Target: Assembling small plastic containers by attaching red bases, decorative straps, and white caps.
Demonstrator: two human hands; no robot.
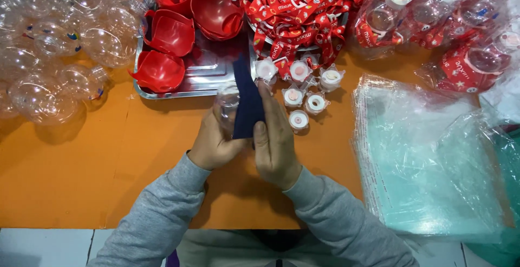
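**Two hands, one bottle, one cloth**

Centre of frame: left hand [214, 142] curled around a small clear bottle [227, 100], fingers closed on it. Right hand [276, 139] presses a dark blue cloth [247, 104] against the bottle, fingers flat and together. Just right, white caps [299, 96] on the orange table [81, 180]. Above, a steel tray [208, 74] of red cups [170, 34]. Upper left, empty clear bottles [59, 39]. Right, clear bags [428, 158].

Clear bags [428, 158]: flat stack on the orange table, right side, transparent with pale green tint.
Packed items [466, 61]: top right, clear wrapping around red and white contents.
Screens, signs: none visible.
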